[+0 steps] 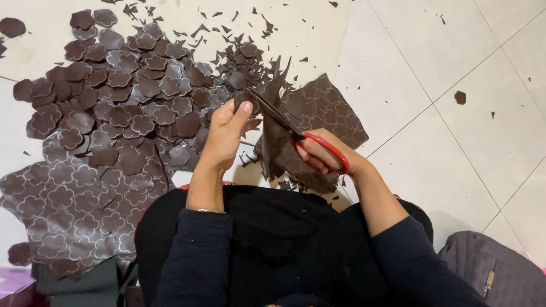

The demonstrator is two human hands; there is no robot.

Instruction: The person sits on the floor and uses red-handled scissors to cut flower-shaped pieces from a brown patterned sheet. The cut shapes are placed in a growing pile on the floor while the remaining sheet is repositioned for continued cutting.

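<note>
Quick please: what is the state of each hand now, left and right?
Left hand: closed, pinching a brown fabric piece.
Right hand: closed on red-handled scissors, cutting that piece.

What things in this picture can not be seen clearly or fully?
- Head view: the dark sheet being cut is partly hidden by the right hand and scissors.
- The piece in the left hand is mostly covered by its fingers.
- The grey bag is cut off by the bottom edge.
</note>
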